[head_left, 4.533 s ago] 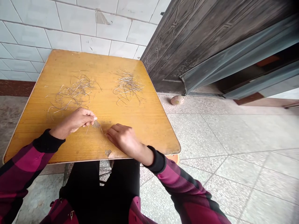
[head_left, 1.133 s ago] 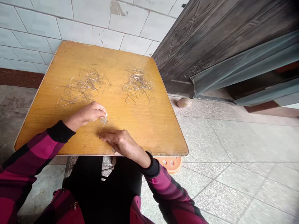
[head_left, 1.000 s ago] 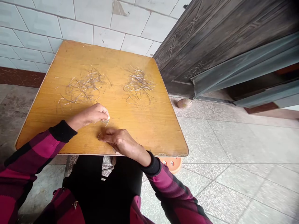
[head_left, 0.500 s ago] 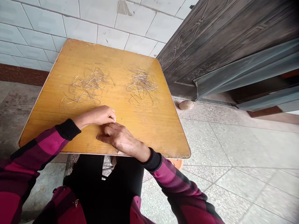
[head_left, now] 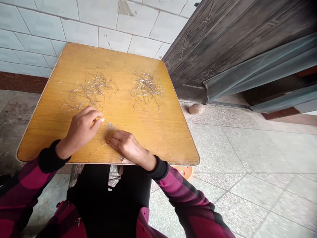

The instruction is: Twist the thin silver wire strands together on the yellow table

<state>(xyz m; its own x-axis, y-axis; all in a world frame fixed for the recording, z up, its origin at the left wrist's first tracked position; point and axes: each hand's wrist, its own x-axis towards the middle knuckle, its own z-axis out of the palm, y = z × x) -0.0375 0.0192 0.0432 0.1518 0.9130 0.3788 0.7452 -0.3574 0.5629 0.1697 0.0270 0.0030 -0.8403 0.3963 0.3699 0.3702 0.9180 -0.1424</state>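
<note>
A short, curved silvery strand (head_left: 105, 142) lies on the table's near half, just off the fingertips of the right hand (head_left: 126, 145). It is so fine that its ends are hard to trace, but its long axis seems to run roughly across the table. The right hand is the nearer one: its fingers are loosely curved, not clenched, and rest palm-down on the wood, and no grasp shows.

The left hand (head_left: 83, 127) is raised a little further from the strand, towards the table's left edge. Its fingers are curled in and closed towards the thumb, with a tiny pale speck (head_left: 102, 119) at their tips. The hand hides most of what is there, so I cannot tell whether they pinch a strand.

Between the hands, a worn patch (head_left: 109, 126) marks the yellow wood-veneer table (head_left: 160, 138). Further out, towards the far edge, lie a wide tangled pile of strands (head_left: 86, 93) and a tighter one (head_left: 146, 91), their strands crossing in all directions. The wider pile lies just beyond the left hand.
</note>
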